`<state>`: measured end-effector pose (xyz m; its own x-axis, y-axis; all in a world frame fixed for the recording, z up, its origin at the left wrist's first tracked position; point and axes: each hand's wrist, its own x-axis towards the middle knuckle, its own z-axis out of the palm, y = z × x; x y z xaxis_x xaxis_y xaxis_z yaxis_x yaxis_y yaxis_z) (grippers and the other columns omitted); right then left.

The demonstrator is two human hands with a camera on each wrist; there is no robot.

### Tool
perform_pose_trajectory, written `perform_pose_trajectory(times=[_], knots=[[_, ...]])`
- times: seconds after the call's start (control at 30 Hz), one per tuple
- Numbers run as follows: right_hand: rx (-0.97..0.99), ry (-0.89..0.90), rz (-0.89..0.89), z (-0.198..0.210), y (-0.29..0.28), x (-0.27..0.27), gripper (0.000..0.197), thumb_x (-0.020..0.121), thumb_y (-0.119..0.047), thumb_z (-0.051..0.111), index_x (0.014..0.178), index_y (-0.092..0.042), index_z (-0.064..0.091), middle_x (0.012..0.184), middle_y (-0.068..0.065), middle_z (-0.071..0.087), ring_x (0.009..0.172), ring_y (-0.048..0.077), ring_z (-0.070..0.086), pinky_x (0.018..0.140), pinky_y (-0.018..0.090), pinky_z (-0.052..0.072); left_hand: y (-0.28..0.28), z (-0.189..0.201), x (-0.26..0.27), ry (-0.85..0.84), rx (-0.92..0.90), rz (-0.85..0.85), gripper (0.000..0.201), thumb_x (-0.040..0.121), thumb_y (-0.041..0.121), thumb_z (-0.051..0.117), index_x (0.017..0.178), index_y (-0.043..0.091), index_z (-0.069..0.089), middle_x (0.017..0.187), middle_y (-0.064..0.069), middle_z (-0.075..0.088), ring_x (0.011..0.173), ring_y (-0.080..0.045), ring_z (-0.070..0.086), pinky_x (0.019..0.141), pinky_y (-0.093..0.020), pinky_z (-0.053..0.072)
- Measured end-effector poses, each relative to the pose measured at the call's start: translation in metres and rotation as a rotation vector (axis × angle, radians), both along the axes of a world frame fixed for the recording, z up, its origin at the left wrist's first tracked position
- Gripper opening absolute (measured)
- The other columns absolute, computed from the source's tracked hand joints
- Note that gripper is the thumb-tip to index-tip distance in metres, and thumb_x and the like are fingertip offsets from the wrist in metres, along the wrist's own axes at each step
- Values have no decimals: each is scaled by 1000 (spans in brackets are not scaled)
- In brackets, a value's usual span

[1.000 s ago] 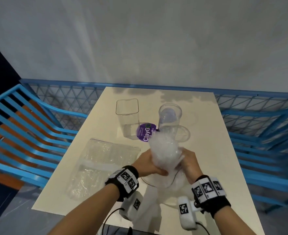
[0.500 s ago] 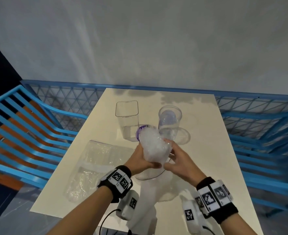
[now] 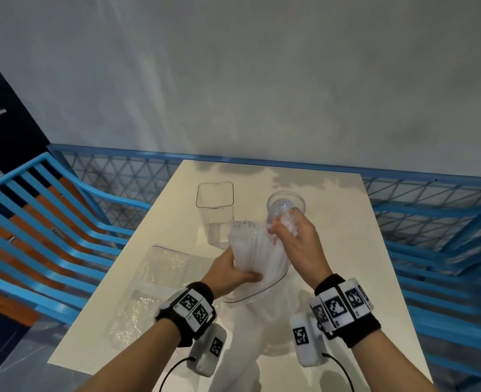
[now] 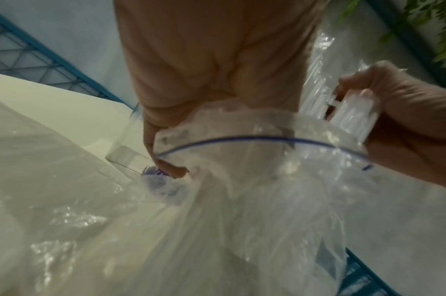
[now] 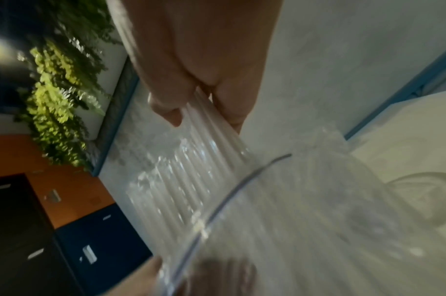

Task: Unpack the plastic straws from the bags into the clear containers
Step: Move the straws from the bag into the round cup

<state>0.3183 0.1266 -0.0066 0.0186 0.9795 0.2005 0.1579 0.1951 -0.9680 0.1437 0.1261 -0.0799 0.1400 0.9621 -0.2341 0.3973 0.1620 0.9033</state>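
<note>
A bundle of clear plastic straws point(image 3: 257, 250) stands tilted above the table, sticking up out of a clear zip bag point(image 3: 247, 329) that hangs below it. My left hand point(image 3: 235, 274) grips the lower part of the bundle by the bag's blue-lined mouth point(image 4: 267, 140). My right hand point(image 3: 288, 232) pinches a smaller bunch of straws point(image 5: 206, 124) at the bundle's top. Behind them stand a square clear container point(image 3: 215, 205) and a round clear container point(image 3: 286, 203), both upright and open.
A second clear bag point(image 3: 154, 281) lies flat on the cream table point(image 3: 346, 250), left of my hands. A purple lid point(image 4: 156, 176) shows beside the square container. Blue railings point(image 3: 64, 236) run along the table's left, right and far sides.
The straw bundle has risen further out of the bag. My right hand left the bundle's side, moved up to its top and took hold of a small bunch of straws.
</note>
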Motion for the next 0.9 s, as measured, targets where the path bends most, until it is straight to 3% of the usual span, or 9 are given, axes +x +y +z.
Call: perform_pose_trajectory(times=[0.07,0.2,0.3,0.43,0.5,0.6,0.7,0.8,0.9], knots=[[-59,32,58,-5,9,3,20,85,-24,67,100,-16,55,96,7,67,92,24,65,83,35,51,3,-1,5,-10,-25,12,76,58,31,86,127,25,54,118,6,67,111,-15,61,98,-36,49],[-138,-270,118,-36,1,0,39,78,-24,76,114,-18,60,96,-7,66,89,8,62,72,3,43,4,-3,17,-11,-55,-44,56,66,17,81,117,26,59,115,2,67,109,-16,61,97,-34,50],[-116,-209,-1,-45,-1,5,23,81,-23,73,101,-12,66,92,1,70,89,17,66,69,12,46,6,-2,20,-28,-67,-71,51,71,13,81,115,28,58,115,3,67,108,-14,60,91,-24,48],[-85,-54,-69,-19,22,21,13,88,-24,65,88,-11,67,88,11,72,87,27,69,73,39,54,18,0,21,12,-71,-37,69,66,22,85,127,21,54,121,1,65,114,-18,60,101,-36,47],[-36,-9,-68,4,33,27,15,89,-24,62,90,-10,67,92,12,72,90,27,69,81,45,54,25,7,23,20,-48,-33,70,66,19,85,128,20,52,120,1,64,114,-19,59,101,-35,46],[32,118,-37,34,47,35,24,95,-22,55,95,1,63,89,15,73,83,24,71,79,34,57,35,18,25,55,3,-41,70,71,17,83,131,19,47,115,4,59,109,-16,55,94,-27,43],[40,214,-46,43,59,39,21,95,-22,56,98,-2,58,79,11,68,72,20,68,72,32,57,43,24,24,68,7,-23,72,72,21,82,134,18,46,121,1,60,112,-18,55,93,-25,41],[-45,184,-56,12,60,31,19,87,-25,66,100,-12,60,82,8,69,76,20,67,73,35,57,47,21,25,40,-11,0,66,72,21,82,130,18,50,121,-2,63,113,-20,58,95,-29,45],[-114,47,11,-37,41,17,28,80,-23,74,105,-18,61,92,-2,72,86,12,70,71,19,53,51,15,26,4,-12,-8,46,74,19,80,113,28,58,114,-1,68,110,-19,62,99,-34,49]])
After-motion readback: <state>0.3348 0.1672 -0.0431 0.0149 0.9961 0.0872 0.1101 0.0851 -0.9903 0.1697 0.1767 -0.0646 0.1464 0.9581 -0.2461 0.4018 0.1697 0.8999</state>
